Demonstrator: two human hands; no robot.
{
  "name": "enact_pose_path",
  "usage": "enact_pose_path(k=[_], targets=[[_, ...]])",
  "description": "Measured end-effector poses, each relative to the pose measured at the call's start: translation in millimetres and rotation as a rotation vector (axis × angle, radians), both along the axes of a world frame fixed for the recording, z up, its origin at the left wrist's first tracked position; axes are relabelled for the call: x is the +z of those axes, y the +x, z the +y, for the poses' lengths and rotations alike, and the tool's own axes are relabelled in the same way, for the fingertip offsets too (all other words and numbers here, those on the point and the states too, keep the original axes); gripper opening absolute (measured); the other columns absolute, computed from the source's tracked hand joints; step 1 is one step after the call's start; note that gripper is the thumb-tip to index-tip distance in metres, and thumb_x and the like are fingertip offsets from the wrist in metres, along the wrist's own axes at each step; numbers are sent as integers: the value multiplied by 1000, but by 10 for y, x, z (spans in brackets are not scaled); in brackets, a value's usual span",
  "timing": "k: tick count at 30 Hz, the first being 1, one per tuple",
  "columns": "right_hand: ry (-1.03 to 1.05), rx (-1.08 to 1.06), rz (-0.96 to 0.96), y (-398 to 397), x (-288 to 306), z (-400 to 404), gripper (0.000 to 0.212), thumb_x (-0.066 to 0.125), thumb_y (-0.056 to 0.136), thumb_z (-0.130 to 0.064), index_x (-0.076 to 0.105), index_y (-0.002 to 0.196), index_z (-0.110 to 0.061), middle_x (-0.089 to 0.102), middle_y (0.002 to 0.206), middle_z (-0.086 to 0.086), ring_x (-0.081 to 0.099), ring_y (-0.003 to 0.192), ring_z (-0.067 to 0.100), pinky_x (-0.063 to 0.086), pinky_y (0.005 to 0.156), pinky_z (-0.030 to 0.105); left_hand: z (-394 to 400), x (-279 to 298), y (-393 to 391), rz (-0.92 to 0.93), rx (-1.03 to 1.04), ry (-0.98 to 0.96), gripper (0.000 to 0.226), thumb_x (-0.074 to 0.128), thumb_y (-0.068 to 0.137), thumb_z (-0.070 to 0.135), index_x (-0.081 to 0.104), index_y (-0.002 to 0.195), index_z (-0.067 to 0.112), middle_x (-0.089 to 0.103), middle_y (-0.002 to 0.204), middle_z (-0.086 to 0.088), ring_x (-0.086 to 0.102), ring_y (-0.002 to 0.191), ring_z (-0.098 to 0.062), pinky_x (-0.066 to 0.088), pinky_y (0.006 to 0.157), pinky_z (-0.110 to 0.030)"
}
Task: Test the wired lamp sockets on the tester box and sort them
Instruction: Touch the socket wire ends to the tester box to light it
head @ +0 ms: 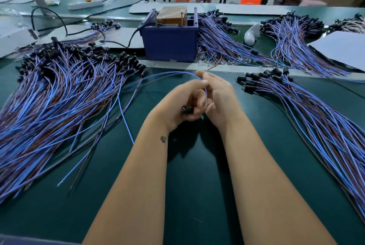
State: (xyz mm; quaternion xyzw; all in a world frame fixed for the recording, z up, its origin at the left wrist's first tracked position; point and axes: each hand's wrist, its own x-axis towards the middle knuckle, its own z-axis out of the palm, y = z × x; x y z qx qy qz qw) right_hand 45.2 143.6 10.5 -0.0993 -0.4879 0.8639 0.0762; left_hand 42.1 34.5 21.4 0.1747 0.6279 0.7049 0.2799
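Head view: both hands (199,100) grip a black socket (186,109) trailing blue-and-brown wires (122,114).

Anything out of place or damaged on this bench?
Nothing stands out. Wired sockets lie in piles left and right of the blue tester box; both hands hold one socket's wires.

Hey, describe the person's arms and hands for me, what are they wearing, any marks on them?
Both forearms are bare right down to the bottom edge of the picture: no sleeves show, and no gloves, watch, bracelets or rings are visible. The left hand and right hand are bare too. The one marking is a small dark tattoo on the inner left wrist.
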Motion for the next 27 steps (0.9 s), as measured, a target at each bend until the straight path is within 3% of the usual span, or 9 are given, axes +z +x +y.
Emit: enact_pose_path(k=[4, 7, 9, 12, 14, 16, 21, 25, 27], targets=[[-155, -40, 67, 18, 12, 61, 19, 47, 99, -1, 64, 94, -9, 65, 60, 2, 60, 50, 10, 51, 51, 19, -24, 12, 31, 101, 26, 77, 52, 40, 99, 29, 62, 55, 11, 61, 58, -2, 38, 45, -10, 24, 42, -18], [-435, 44, 110, 26, 21, 119, 20, 45, 100, -5, 63, 102, -12, 64, 64, 0, 59, 53, 8, 52, 54, 18, -46, -19, -62, 71, 258, 241, 45, 41, 98, 28, 68, 64, 16, 66, 65, 0, 26, 39, -8, 19, 38, -17], [-475, 106, 103, 26, 17, 154, 19, 45, 100, -7, 63, 104, -10, 62, 66, 1, 57, 53, 8, 52, 55, 18, -53, -74, -128, 67, 472, 180, 38, 47, 99, 28, 72, 70, 20, 67, 67, 3, 31, 41, -7, 22, 39, -16], [-88, 138, 60, 15, 4, 94, 18, 47, 98, -2, 64, 101, -7, 64, 65, 3, 58, 52, 9, 51, 55, 18, -23, -148, -175, 97, 600, 17, 27, 53, 98, 27, 74, 81, 23, 71, 76, 7, 46, 54, -6, 38, 51, -19], [212, 154, 58, 19, -13, -9, 16, 50, 96, 1, 64, 99, -7, 66, 66, 5, 58, 54, 12, 50, 54, 20, 11, -170, -172, 123, 609, 51, 24, 55, 98, 20, 73, 82, 20, 67, 73, 3, 53, 62, -12, 46, 59, -27], [348, 147, 63, 24, -28, -65, 14, 52, 96, 0, 63, 96, -9, 64, 67, 6, 57, 53, 13, 49, 53, 20, 40, -169, -153, 128, 666, 110, 19, 57, 96, 13, 70, 82, 16, 61, 66, 0, 53, 59, -15, 49, 58, -32], [459, 148, 55, 33, -36, -95, 16, 55, 94, 1, 63, 87, -11, 63, 69, 8, 57, 55, 14, 49, 55, 21, 39, -170, -136, 164, 810, 91, 17, 64, 93, 15, 66, 77, 18, 59, 57, 14, 54, 52, -1, 47, 52, -21], [377, 90, 11, 24, -18, -114, 15, 49, 96, -8, 62, 90, -4, 61, 78, 14, 57, 62, 18, 50, 57, 24, 76, -167, -119, 164, 739, 71, 15, 62, 93, 9, 65, 79, 13, 61, 56, 14, 55, 49, 4, 45, 47, -13], [337, 16, -12, 12, -15, -106, 22, 46, 99, -16, 62, 91, -2, 59, 78, 13, 55, 63, 17, 49, 55, 24, 86, -183, -118, 214, 712, 26, 12, 65, 92, 11, 67, 80, 13, 64, 63, 13, 57, 56, 5, 45, 53, -11]])
